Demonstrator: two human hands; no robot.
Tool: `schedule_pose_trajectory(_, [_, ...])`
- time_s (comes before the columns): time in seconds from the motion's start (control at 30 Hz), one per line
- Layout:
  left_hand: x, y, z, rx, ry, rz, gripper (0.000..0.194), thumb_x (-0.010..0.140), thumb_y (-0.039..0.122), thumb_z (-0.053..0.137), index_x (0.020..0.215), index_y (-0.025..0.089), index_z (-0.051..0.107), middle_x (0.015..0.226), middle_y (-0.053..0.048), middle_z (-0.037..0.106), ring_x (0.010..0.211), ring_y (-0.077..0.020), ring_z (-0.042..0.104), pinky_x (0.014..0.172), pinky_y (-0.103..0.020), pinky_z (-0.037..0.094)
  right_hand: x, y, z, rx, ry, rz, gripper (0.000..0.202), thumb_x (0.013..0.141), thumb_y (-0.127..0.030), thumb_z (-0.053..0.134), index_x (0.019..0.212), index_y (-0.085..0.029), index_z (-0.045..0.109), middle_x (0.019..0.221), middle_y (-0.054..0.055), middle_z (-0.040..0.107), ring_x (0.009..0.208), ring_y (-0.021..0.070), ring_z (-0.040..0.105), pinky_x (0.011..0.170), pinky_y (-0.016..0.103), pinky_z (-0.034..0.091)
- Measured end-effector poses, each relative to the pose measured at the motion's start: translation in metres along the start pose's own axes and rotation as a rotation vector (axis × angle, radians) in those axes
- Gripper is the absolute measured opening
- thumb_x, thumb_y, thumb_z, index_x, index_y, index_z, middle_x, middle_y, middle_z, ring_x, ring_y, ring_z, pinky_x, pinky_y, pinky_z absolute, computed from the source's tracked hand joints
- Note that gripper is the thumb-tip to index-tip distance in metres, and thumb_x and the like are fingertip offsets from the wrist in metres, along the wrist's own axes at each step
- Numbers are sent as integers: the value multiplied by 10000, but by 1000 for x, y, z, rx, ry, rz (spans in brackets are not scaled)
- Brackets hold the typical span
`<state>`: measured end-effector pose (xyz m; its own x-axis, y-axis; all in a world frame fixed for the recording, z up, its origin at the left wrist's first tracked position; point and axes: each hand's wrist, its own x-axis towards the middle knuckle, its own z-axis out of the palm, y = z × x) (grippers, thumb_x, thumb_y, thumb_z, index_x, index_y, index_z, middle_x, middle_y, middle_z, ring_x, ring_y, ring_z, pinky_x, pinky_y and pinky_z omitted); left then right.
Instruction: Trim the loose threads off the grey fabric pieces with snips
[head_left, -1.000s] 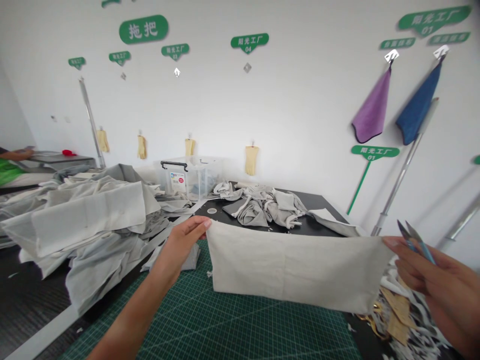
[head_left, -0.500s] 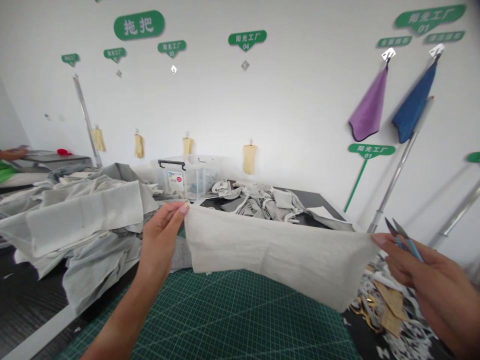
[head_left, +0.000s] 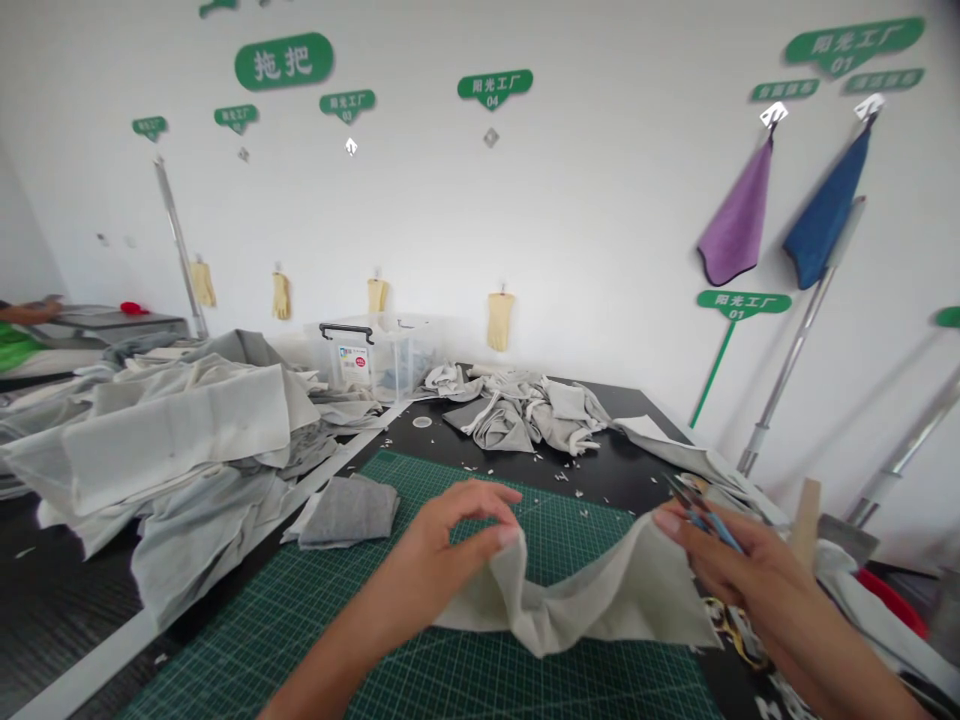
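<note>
Sagging in the middle, a strip of cream cloth (head_left: 645,590) hung in folds above a green gridded cutting mat (head_left: 285,620). The left hand (head_left: 442,550) stood at one raised end of it: forefinger arched away from the thumb, leaving a gap, with the fabric rising to the thumb tip; whether the fingers hidden beneath had a grip on it could not be told. The right hand (head_left: 750,570) had its thumb and forefinger closed on the opposite upper edge, and blue-handled snips (head_left: 721,528) lay in that same hand, blades pointing forward past the thumb. Gold-coloured metal loops (head_left: 739,632) showed just beside the right hand, partly hidden by it.

Near the mat's far left corner rested a folded grey cloth (head_left: 349,510), lying across its left edge. Beyond, on the black bench (head_left: 634,405), white scraps (head_left: 559,477) lay scattered before a heap of grey and white fabric (head_left: 525,410). A clear plastic box (head_left: 382,355) with a black handle stood at the back, and a large mound of pale cloth (head_left: 180,420) spread to the left. On the white wall (head_left: 600,200) hung yellow gloves (head_left: 500,320), a purple cloth (head_left: 739,220) and a blue cloth (head_left: 829,215). At the far left edge, a person's arm (head_left: 30,313) reached over another surface.
</note>
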<state>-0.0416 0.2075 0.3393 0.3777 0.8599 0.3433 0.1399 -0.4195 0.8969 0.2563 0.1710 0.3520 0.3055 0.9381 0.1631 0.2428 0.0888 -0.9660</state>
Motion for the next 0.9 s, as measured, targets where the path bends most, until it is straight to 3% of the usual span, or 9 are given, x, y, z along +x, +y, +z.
schedule_pose_trajectory(0.07, [-6,2,19,-9,-117,-2,111,881,374,673,908,293,743,1354,-43,613,1320,-277,482,1117,-419,314,-9,-2,13,-10,-136,23,484,714,-651,747,773,-180,651,578,-66,300,518,79,205,468,214,141])
schedule_pose_trajectory(0.17, [-12,2,44,-62,-255,-10,104,862,325,698,956,308,740,1398,-28,579,1374,-258,426,1140,-411,288,-18,0,27,-11,-319,44,491,742,-651,731,742,-167,645,581,-59,329,524,76,221,468,214,141])
schedule_pose_trajectory(0.3, [-13,-7,68,-103,-303,-2,83,853,321,698,914,277,736,1146,-33,689,1157,-223,570,1033,-355,382,-20,11,38,15,-475,91,514,721,-672,743,756,-168,648,548,-67,342,485,65,225,441,209,144])
schedule_pose_trajectory(0.43, [-11,-16,76,-94,-261,-70,93,852,309,676,888,241,729,955,-26,706,925,-178,621,863,-299,436,-17,22,43,57,-458,133,536,718,-701,729,769,-175,640,488,-93,283,445,54,174,424,209,115])
schedule_pose_trajectory(0.57, [-4,-19,65,-98,-166,-122,122,852,314,660,858,207,719,844,-21,688,790,-155,589,726,-266,420,-5,39,45,25,-462,136,540,742,-701,703,859,-177,656,449,-112,258,412,57,181,409,206,119])
schedule_pose_trajectory(0.7, [7,-13,35,-91,-61,-148,166,872,328,621,871,184,702,837,-24,689,788,-161,601,705,-254,421,14,70,49,-24,-430,181,570,744,-712,664,899,-164,674,422,-119,257,369,56,192,387,203,115])
schedule_pose_trajectory(0.77, [9,-7,17,20,-11,-136,180,891,332,590,894,194,706,870,-21,706,807,-167,616,719,-257,429,23,89,52,-39,-407,218,578,731,-708,655,900,-156,683,410,-121,250,355,54,196,381,202,112])
schedule_pose_trajectory(0.9, [6,7,-16,477,142,-104,164,897,305,561,896,245,713,930,4,734,820,-174,636,750,-276,421,37,132,60,-80,-404,272,540,713,-680,645,849,-159,682,385,-122,241,329,55,214,366,200,120])
